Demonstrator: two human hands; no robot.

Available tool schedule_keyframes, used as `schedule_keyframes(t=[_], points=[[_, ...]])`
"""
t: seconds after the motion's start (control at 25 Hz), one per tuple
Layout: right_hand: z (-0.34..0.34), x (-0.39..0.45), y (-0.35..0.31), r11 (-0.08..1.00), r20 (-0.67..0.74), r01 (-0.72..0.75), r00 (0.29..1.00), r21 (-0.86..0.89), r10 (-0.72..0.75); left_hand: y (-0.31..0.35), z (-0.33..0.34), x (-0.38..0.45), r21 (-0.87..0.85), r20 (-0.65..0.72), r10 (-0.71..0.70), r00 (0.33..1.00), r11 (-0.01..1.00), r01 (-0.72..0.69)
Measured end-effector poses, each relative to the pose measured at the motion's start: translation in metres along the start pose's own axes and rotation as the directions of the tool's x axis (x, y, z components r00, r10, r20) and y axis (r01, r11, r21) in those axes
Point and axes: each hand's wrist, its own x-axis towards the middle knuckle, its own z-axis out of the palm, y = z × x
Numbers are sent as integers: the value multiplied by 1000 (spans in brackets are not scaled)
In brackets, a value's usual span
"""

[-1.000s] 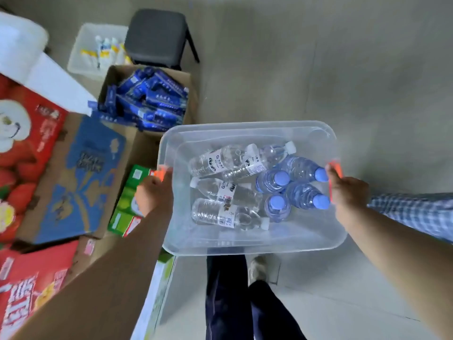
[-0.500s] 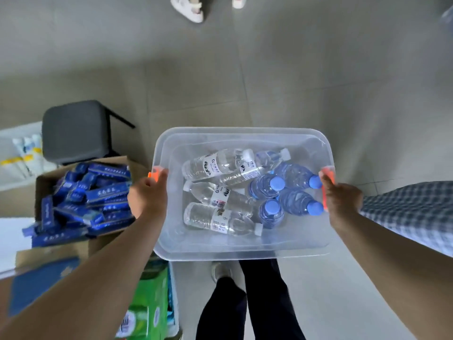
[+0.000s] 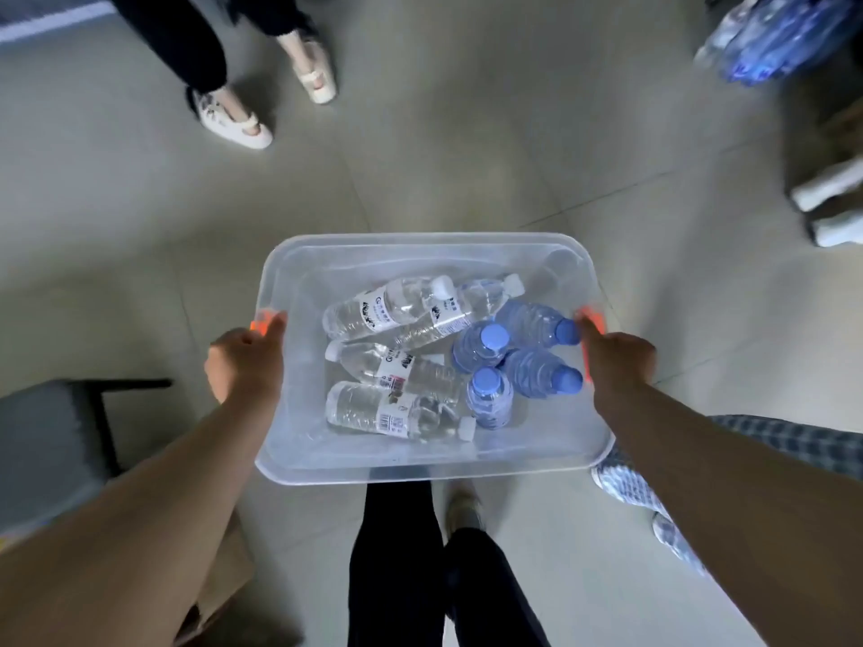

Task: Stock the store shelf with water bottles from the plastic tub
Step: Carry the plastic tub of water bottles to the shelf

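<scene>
I have turned away from the stacked boxes of goods that were at my left a second ago; now the stool [image 3: 51, 431] sits low at my left, another person's feet [image 3: 261, 100] stand ahead of me, and a wrapped pack of bottles [image 3: 775, 35] shows far off to my right. The tub [image 3: 429, 464] has kept its place between my hands through the turn, and the bottles have not shifted. I judge I am still carrying toward the shelf, which is not in sight, so no stocking has begun.

My left hand [image 3: 245, 366] grips the orange handle [image 3: 265, 319] on the tub's left rim, fingers curled under it and hidden. My right hand [image 3: 616, 361] grips the matching handle on the right rim, thumb on top.

The clear bottles with white caps [image 3: 397, 408] lie on their sides nearer my left fingers. The blue bottles [image 3: 537, 366] cluster nearer my right fingers, one cap almost touching my right thumb.
</scene>
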Motion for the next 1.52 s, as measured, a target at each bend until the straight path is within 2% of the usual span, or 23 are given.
schedule_keyframes(t=[0.24, 0.44, 0.52, 0.72, 0.84, 0.92, 1.0, 1.08, 1.32, 1.52], points=[[-23, 65, -74, 986, -68, -128, 989, 106, 135, 138, 44, 88, -9, 79, 195, 978, 981, -195], [-54, 110, -126, 861, -70, -264, 943, 435, 324, 262, 77, 131, 66, 165, 354, 921, 927, -368], [-67, 134, -142, 829, -55, -284, 935, 481, 351, 303, 96, 141, 90, 173, 387, 906, 910, -406], [-119, 216, -201, 841, -77, -301, 925, 450, 372, 411, 154, 167, 49, 199, 434, 878, 891, -452], [-148, 275, -250, 855, -106, -298, 921, 425, 374, 485, 185, 188, 24, 220, 410, 885, 905, -425], [-161, 288, -257, 852, -115, -286, 922, 438, 369, 499, 193, 188, 54, 225, 457, 861, 876, -479], [-171, 323, -285, 844, -116, -305, 913, 441, 391, 546, 214, 211, 60, 267, 458, 848, 870, -489], [-178, 354, -313, 812, -168, -319, 879, 488, 446, 603, 238, 233, 27, 303, 490, 818, 853, -521], [-194, 431, -383, 769, -145, -402, 835, 497, 530, 745, 304, 289, 13, 346, 659, 667, 708, -706], [-224, 512, -427, 752, -89, -467, 821, 465, 564, 839, 359, 313, 6, 375, 657, 654, 704, -710]])
